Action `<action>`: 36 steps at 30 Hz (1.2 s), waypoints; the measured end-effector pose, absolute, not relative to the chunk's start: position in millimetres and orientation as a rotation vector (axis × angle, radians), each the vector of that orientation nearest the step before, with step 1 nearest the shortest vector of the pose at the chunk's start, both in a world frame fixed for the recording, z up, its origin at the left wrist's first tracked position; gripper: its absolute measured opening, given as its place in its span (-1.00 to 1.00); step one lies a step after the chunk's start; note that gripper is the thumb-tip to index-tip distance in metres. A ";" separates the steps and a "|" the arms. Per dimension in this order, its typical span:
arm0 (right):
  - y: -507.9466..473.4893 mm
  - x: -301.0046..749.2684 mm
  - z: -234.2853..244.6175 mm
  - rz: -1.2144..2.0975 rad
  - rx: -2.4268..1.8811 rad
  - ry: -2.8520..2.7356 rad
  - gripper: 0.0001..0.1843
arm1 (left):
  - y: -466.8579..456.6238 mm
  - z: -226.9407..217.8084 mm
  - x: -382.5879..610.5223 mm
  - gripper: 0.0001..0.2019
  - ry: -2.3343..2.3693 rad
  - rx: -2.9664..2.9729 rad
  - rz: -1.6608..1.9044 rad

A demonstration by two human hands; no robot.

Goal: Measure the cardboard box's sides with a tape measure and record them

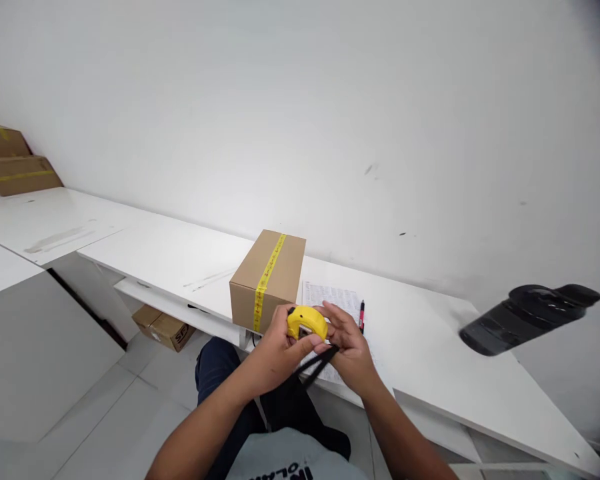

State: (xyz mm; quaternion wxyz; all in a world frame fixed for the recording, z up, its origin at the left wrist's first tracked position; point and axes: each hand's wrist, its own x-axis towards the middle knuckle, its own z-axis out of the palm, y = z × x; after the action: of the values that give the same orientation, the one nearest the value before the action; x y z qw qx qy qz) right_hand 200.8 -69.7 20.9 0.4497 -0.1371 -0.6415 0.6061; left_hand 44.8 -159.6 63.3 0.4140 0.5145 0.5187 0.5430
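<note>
- Dark capitals, partly cut off, read "IN" and "OLAN" on the person's pale grey shirt (pixel 280 453) at 6 o'clock.
- A yellow, rounded tape measure (pixel 307 321) sits between the hands, above the worktop's front edge; the left hand (pixel 277 350) grips it, thumb across the front.
- The right hand (pixel 353 347), fingers half bent, meets it at 3 o'clock; whether it grips the black strap (pixel 322 366) cannot be told.
- At 11 o'clock stands a brown cardboard box (pixel 250 277), its yellow tape printed with red characters too small to read; the left hand hides its lower front corner.
- At 1 o'clock lie a closely written white sheet (pixel 330 297), illegible here, and a red-and-black pen (pixel 362 317).
- A smooth black lidded bottle (pixel 515 320) occupies 3 o'clock on the white worktop (pixel 425 340); brown cartons (pixel 23 175) are stacked at 10 o'clock.
</note>
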 end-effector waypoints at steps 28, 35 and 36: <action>-40.3 174.9 11.3 0.908 -0.857 -1.416 -0.28 | -154.7 28.9 -163.1 -0.75 2.487 2.400 1.611; -41.2 158.6 9.6 0.866 -0.768 -1.492 -0.35 | -167.2 54.7 -137.9 -0.72 2.305 2.456 1.338; -40.7 156.8 9.1 0.868 -0.747 -1.511 -0.35 | -166.5 54.4 -137.4 -0.73 2.308 2.473 1.344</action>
State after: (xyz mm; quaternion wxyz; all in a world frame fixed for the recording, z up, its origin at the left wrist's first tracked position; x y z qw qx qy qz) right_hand 156.8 -40.7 9.1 0.5832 -0.3199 -0.6474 0.3719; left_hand -137.4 -166.5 54.4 -0.2468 0.6584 0.6145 0.3578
